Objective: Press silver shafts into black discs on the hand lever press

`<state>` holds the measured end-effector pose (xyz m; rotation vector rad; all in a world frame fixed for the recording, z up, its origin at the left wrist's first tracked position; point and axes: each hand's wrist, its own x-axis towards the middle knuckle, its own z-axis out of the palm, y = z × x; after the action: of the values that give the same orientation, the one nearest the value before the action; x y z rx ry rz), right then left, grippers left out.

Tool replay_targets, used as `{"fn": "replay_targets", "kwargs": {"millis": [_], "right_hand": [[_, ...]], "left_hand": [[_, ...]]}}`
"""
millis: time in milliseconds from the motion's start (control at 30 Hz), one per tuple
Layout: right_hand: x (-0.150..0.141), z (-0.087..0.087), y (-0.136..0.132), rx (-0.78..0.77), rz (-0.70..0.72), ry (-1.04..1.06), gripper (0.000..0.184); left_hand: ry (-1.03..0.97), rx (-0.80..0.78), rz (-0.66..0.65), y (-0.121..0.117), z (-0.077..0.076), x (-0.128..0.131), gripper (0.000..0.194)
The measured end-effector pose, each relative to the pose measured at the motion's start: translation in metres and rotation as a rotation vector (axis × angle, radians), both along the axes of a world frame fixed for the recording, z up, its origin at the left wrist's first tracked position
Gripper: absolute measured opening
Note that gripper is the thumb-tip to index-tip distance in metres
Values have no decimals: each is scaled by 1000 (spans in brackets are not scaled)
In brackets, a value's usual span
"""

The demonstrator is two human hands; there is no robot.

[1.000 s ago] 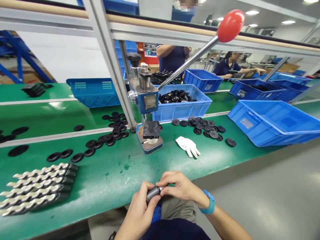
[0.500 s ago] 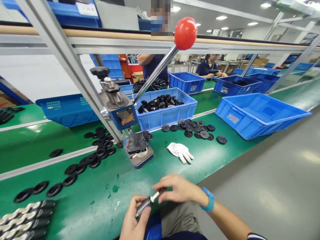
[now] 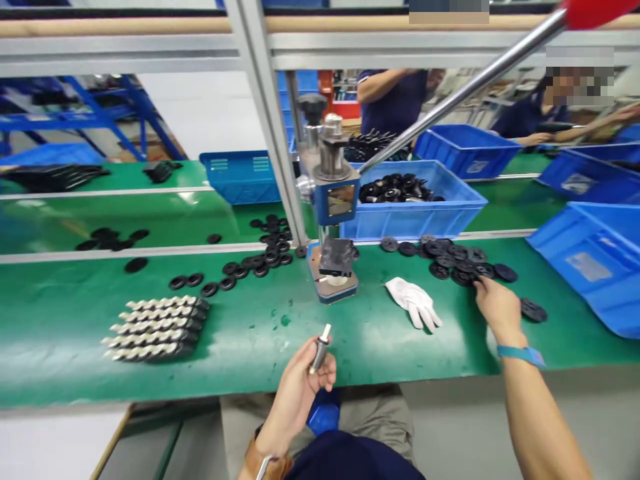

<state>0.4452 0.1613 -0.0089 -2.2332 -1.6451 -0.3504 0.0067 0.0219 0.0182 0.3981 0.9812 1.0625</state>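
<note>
My left hand (image 3: 305, 377) is closed around a small dark grey cylinder with a white shaft (image 3: 320, 353), its white end pointing up. Off to the right, my right hand (image 3: 500, 310) has its fingertips at the edge of a black disc (image 3: 465, 277) in the loose pile; the fingers are pinched together there, partly hidden. A white glove (image 3: 413, 303) lies between the two hands. Behind my left hand stands a hand press (image 3: 335, 200) with a black block (image 3: 337, 257) on its base and a long lever (image 3: 465, 93).
A blue bin (image 3: 415, 217) of black parts stands behind the discs, and another blue bin (image 3: 595, 260) at right. Rows of white-topped black parts (image 3: 155, 330) and black rings (image 3: 227, 283) lie left. A metal post (image 3: 265, 120) rises beside the press. Two people work beyond.
My right hand has left the white shaft and moved right to the disc pile. My left hand still holds the cylinder, now more upright. The view has turned left.
</note>
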Motion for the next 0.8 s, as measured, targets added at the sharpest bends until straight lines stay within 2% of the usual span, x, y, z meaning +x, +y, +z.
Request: {"fn": "replay_targets", "kwargs": {"millis": [67,133,233,267,367,433,567,667,800], "right_hand": [[-9,-2,-7,63,-32,75,41],[-31,-1,-19,140,-23,174,47],[-86,5,-46,218,109,366,47],[-109,8,-56,222,200,532,46],[-180,15,-84,103,423,954,41],[-220,16,-96,21,515,1181,40],[-267,11,-106,-108,616,1494,43],[-280,8,-111,-152,686,1531,42],[-284,7,-120,-89,759,1336,34]], "left_hand": [[-51,-25,16,1,-1,0,52],[-75,-45,22,2,-1,1,51],[-72,-48,17,2,-3,4,52],[-61,-44,15,2,-5,5,52],[4,-19,20,0,-10,7,49],[76,13,25,-3,-12,9,48],[233,71,8,-8,-6,11,49],[293,88,-5,-10,-2,12,52],[310,96,32,-12,-2,9,53]]}}
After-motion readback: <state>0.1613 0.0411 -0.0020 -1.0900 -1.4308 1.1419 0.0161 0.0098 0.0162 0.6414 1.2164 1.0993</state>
